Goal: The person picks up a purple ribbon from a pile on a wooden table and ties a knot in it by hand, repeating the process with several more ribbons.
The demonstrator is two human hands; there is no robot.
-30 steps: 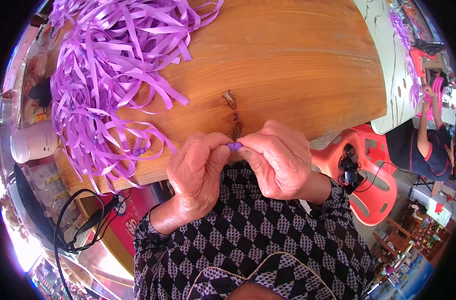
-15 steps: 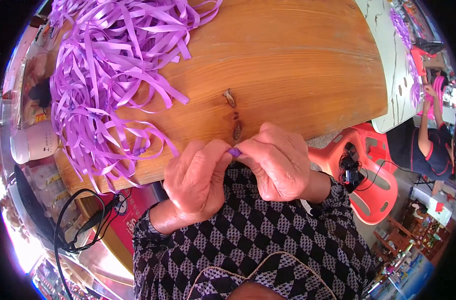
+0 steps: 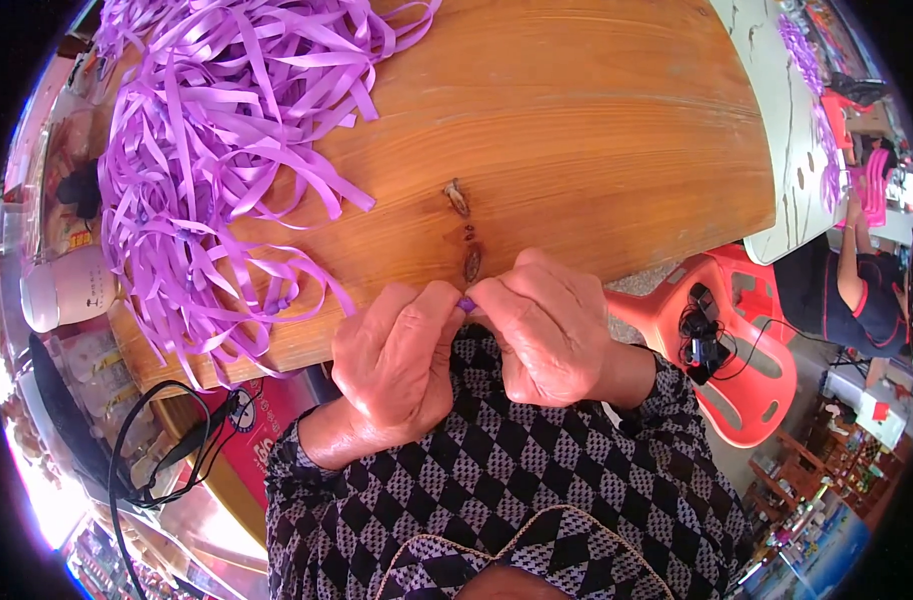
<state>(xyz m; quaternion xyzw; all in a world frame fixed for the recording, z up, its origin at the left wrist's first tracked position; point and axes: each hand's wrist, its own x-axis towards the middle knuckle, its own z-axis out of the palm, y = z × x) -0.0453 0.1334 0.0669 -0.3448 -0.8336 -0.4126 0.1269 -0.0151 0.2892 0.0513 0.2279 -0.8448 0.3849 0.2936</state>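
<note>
Just off the near edge of the wooden table (image 3: 577,150), both my hands meet fingertip to fingertip. Between them shows a small purple piece (image 3: 467,304), most of it hidden by the fingers; it matches the colour of the ribbons, but its exact form cannot be made out. My left hand (image 3: 397,355) pinches it from the left, and my right hand (image 3: 547,335) pinches it from the right. A large tangled heap of purple ribbons (image 3: 237,110) covers the table's left side, some with small darker purple knots or pieces on them.
An orange plastic stool (image 3: 752,400) with a black cabled device (image 3: 702,335) stands at the right. Beyond it a person in dark clothing (image 3: 872,300) sits by a white marbled table (image 3: 767,100). A white cup (image 3: 72,290) and black cables (image 3: 167,460) are at the left.
My fingers have closed in slightly around the purple piece, so less of it shows. My right hand has shifted a little left. The ribbon heap stays put.
</note>
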